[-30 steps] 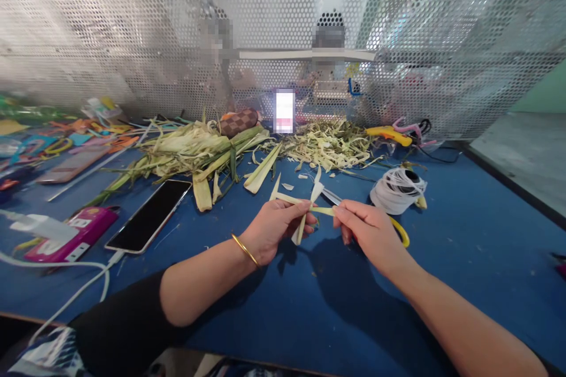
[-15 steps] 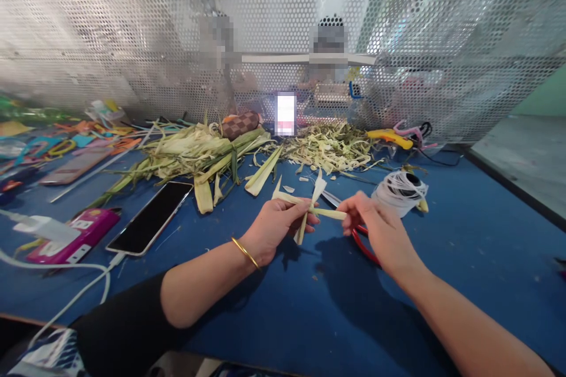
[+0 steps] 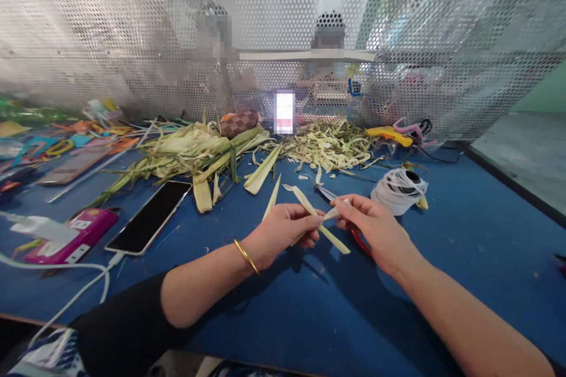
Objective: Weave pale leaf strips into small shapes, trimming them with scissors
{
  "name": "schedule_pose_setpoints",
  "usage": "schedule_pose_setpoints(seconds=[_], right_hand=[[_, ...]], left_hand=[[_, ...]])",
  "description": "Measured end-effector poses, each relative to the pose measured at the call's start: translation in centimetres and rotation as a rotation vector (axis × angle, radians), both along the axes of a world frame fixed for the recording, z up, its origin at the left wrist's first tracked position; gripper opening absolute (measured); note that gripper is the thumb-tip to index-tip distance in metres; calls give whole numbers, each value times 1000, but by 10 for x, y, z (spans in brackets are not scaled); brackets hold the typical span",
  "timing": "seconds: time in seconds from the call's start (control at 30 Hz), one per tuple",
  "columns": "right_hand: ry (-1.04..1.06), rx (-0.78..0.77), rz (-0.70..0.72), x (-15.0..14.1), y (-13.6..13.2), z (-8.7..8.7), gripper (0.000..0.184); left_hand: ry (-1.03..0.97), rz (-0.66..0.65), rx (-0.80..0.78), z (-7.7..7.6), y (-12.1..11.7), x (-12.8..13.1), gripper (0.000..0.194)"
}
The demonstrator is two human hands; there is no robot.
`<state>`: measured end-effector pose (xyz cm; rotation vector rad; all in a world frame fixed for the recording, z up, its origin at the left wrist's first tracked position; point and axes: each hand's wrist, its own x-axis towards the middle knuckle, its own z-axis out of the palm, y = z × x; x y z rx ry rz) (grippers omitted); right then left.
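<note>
Pale corn husk strips [image 3: 335,240] cross one another between my two hands, held above the blue table. My left hand [image 3: 289,227], with a gold bangle at the wrist, pinches them near the crossing. The fingertips of my right hand [image 3: 369,218] are closed on a strip end that points right. Another pointed husk strip [image 3: 272,195] stands up behind my left hand. Under my right hand lie scissors [image 3: 362,243], their red and yellow handle partly covered and a blade showing beyond the fingers.
Heaps of corn husk [image 3: 188,144] and shredded husk [image 3: 331,144] lie along the back by a perforated metal screen [image 3: 283,6]. A white spool of cord [image 3: 399,191] stands right. A phone [image 3: 150,216] and purple power strip [image 3: 75,235] with cables lie left.
The crossed husks have turned, so one strip now slants down toward the right. My right hand let go of one strip end and took hold of another.
</note>
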<state>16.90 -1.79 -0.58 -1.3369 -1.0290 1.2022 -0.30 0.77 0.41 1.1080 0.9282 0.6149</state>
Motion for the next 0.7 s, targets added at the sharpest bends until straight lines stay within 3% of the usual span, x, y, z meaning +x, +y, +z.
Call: schedule_pose_setpoints(seconds=[0.2, 0.43, 0.63, 0.7], right_hand=[[-136, 66, -48, -1, -2, -2, 31], [-176, 205, -198, 5, 1, 0, 48], [-509, 154, 84, -1, -6, 4, 25], [-561, 146, 134, -3, -7, 4, 25]], left_hand=[[51, -21, -2, 1, 0, 0, 26], [-38, 49, -75, 2, 4, -2, 32], [-75, 123, -50, 1, 2, -2, 32], [-65, 133, -55, -1, 2, -1, 31]])
